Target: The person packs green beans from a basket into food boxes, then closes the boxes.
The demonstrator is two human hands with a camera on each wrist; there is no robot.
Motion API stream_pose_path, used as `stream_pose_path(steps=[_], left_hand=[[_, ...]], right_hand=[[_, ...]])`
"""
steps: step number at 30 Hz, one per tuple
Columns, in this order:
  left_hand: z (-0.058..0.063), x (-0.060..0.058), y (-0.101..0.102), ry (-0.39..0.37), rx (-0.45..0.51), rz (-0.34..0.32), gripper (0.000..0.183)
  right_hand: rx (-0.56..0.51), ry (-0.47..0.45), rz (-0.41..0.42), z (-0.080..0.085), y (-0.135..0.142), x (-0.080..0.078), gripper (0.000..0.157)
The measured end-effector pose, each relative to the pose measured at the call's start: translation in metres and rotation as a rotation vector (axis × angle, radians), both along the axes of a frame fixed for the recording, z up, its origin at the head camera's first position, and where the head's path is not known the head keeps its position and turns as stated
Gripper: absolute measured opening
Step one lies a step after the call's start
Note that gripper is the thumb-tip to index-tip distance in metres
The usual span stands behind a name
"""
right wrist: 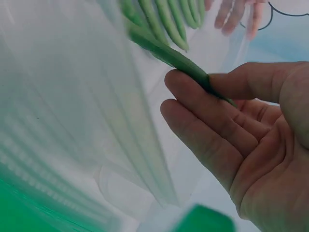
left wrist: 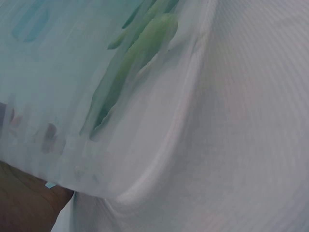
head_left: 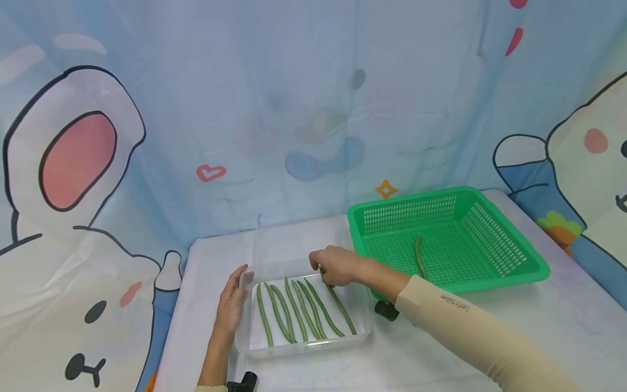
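Observation:
My right hand [head_left: 338, 265] pinches the upper end of a green bean [head_left: 342, 310] between thumb and fingers, over the right side of a clear plastic tray [head_left: 294, 353]. In the right wrist view, the thumb lies across this bean [right wrist: 186, 63] while the other fingers stay extended. Several green beans [head_left: 300, 309] lie side by side, roughly lengthwise, on the tray's white bottom. At the tray's left wall, my left hand [head_left: 231, 302] holds the rim, thumb on the inner side and fingers outside. The left wrist view shows beans [left wrist: 130, 63] blurred through the clear wall.
A green plastic basket [head_left: 448, 196] stands right of the tray, toward the back, with one green bean [head_left: 419, 258] inside. Its near left corner lies close to my right forearm. A white cloth [head_left: 441, 348] covers the table, and a printed curtain [head_left: 274, 109] hangs behind it.

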State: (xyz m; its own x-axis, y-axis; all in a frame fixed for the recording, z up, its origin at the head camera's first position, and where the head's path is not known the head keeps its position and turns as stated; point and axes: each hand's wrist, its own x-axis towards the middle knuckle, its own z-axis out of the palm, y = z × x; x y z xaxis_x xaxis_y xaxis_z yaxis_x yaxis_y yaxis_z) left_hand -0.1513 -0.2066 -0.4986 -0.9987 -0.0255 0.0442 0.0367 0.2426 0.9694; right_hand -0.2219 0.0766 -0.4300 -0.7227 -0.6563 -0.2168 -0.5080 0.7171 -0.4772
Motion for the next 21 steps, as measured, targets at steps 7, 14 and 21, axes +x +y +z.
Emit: stream_pose_path(steps=[7,14,21], left_hand=[[0.0001,-0.0004,0.0004,-0.01,0.002,-0.009,0.053],[0.0025,0.0005,0.0006,-0.006,-0.006,0.0,0.053],[0.0013,0.001,-0.0003,-0.013,-0.012,-0.005,0.052]], right_hand=[[0.073,0.101,0.036,-0.0038,-0.0007,0.0021,0.025],[0.097,0.142,0.043,-0.0049,-0.0014,0.0029,0.025],[0.086,0.213,0.045,-0.0082,-0.0011,0.0026,0.018]])
